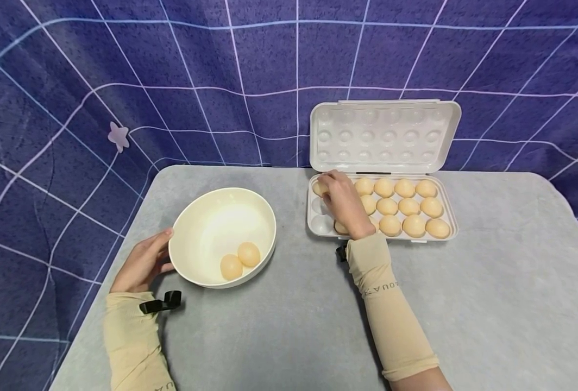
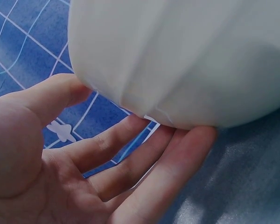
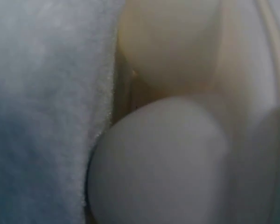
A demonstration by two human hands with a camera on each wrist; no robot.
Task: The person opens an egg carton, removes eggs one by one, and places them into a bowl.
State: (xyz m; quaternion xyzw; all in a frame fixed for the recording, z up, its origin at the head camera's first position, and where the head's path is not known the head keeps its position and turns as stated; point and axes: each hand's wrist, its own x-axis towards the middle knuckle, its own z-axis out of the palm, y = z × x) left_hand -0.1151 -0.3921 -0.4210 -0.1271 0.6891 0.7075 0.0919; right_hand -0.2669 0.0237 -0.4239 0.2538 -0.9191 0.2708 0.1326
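A cream bowl (image 1: pixel 201 222) with two light-brown eggs (image 1: pixel 240 260) in it stands on the left of the table. My left hand (image 1: pixel 144 260) is at its left side; in the left wrist view, fairly straight fingers (image 2: pixel 177 163) and the thumb rest against the bowl's outer wall. At the right is an egg carton (image 1: pixel 384 236), its lid (image 1: pixel 384 136) raised. With bent fingers, my right hand (image 1: pixel 345 203) grips an egg (image 1: pixel 318 188) in the carton's back left corner. The right wrist view has a close, blurred egg (image 3: pixel 158 163).
Several eggs (image 1: pixel 408 206) sit in rows across the carton. Two hollows (image 1: pixel 322 224) at its left end hold no egg. A blue gridded cloth (image 1: pixel 269 65) hangs behind the grey table (image 1: pixel 289 326).
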